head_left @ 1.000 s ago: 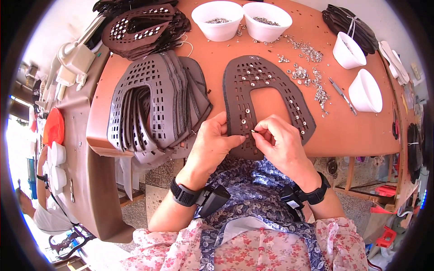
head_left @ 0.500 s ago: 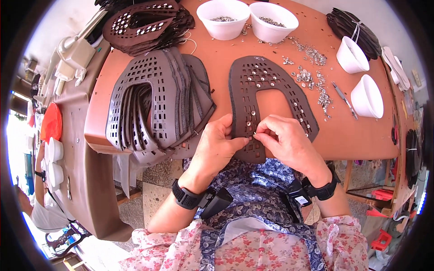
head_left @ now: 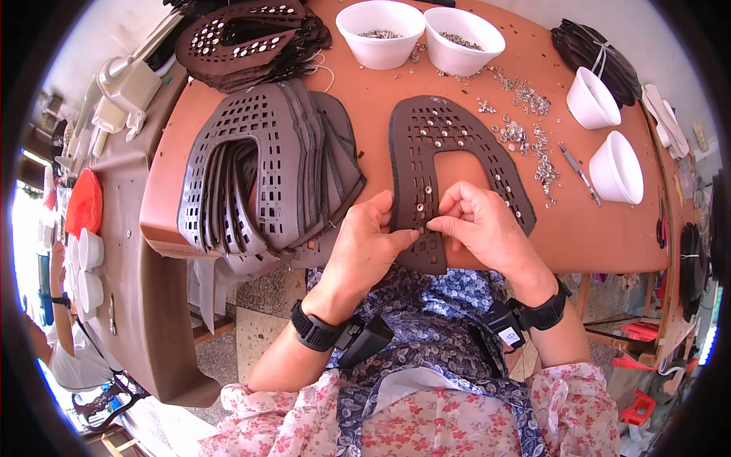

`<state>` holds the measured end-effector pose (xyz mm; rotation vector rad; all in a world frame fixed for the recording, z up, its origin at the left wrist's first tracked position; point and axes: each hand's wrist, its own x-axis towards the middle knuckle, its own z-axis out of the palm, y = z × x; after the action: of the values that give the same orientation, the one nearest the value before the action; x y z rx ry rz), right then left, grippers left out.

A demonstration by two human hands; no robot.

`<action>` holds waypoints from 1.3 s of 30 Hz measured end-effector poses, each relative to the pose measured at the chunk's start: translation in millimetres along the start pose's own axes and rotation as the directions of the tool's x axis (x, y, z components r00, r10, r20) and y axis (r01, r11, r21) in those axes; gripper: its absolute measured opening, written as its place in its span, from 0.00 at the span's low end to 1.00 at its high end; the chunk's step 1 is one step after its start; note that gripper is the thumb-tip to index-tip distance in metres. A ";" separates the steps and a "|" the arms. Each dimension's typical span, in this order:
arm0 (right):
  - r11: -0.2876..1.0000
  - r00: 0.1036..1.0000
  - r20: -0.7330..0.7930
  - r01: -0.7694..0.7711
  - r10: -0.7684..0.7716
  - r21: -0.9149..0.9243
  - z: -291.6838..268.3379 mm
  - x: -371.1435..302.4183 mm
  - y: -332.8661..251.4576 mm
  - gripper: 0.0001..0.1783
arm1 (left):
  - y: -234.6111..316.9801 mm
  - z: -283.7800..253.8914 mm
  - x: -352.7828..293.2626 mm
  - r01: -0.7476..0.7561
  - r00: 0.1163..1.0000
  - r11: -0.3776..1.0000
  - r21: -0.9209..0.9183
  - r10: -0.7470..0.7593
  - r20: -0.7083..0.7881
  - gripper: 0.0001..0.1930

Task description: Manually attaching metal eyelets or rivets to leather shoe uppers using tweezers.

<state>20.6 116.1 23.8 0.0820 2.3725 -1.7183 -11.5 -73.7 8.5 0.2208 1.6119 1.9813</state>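
Note:
In front of me lies a dark brown, horseshoe-shaped perforated piece [head_left: 411,175], leather-like, with its open end toward me. Several silver studs sit in its slots, along the top curve and down both legs. My left hand [head_left: 369,244] grips the outer edge of its left leg, thumb on the upper face. Bent fingers and thumb of my right hand [head_left: 483,228] are pressed together over the inner edge of that same leg, below the lowest visible studs. Whatever is between those fingertips is too small or hidden to tell.
A pile of similar brown pieces [head_left: 282,167] stands left, another studded pile [head_left: 244,46] behind it. White bowls [head_left: 381,34] with metal fittings are at the back. Loose fittings [head_left: 525,95], a pen-like tool [head_left: 579,174] and tilted white bowls [head_left: 617,167] lie right. Far left, another person's arm [head_left: 61,289] shows.
My right hand has shifted slightly, its fingers curled closer together over the leg's inner edge. My left hand keeps its grip. The perforated piece has barely moved.

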 end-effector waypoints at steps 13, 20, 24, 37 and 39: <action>0.995 0.996 0.033 -0.089 0.087 0.051 -0.5 5.0 -2.8 0.10 | -0.9 -0.7 1.3 -0.016 1.000 0.998 -0.063 0.015 -0.005 0.18; 0.991 0.994 0.043 -0.106 0.103 0.079 1.3 8.4 -0.9 0.10 | 1.9 1.0 -0.5 0.010 1.000 0.999 -0.040 -0.011 -0.029 0.18; 0.992 0.994 0.014 -0.112 0.111 0.061 2.5 6.3 -5.9 0.11 | 2.1 0.5 -2.0 0.008 0.999 0.997 -0.072 -0.011 -0.037 0.18; 0.978 0.933 -0.307 0.147 -0.187 -0.148 7.7 -22.9 -0.4 0.16 | 2.8 5.1 2.3 0.008 0.999 0.993 -0.118 -0.012 -0.037 0.20; 0.951 0.891 -0.341 0.248 -0.299 -0.185 6.7 -40.9 -10.5 0.15 | 3.6 3.9 -0.8 -0.009 0.999 0.993 -0.119 0.004 -0.043 0.20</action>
<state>59.7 109.7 39.8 0.0498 2.8922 -1.7830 -10.2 -71.2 13.2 0.1384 1.5146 2.0927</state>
